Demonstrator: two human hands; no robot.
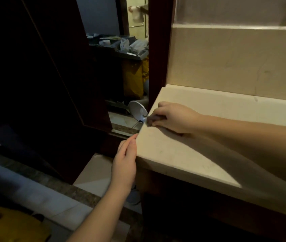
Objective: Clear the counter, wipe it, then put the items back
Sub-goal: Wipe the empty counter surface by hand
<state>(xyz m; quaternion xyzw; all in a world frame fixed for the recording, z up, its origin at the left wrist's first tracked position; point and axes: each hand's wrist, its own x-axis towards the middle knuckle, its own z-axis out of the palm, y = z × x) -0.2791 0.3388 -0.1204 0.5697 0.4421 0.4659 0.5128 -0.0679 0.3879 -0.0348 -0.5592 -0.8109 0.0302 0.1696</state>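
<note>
The cream stone counter (182,154) fills the right half of the view, and its top is bare. My right hand (173,117) lies on the counter's left edge, fingers closed around the thin stem of a white round disc-shaped object (137,109) that hangs out past the edge. What the object is cannot be told. My left hand (125,159) is lower, beside the counter's front left corner. Its fingers are straight and together, their tips touch the counter's side edge, and it holds nothing.
A dark wooden door (42,75) stands on the left. Through the gap behind it is a housekeeping cart (130,49) with a grey tray of supplies and a yellow bag (135,79). Pale floor tiles (95,175) lie below, and something yellow (12,226) sits at the bottom left.
</note>
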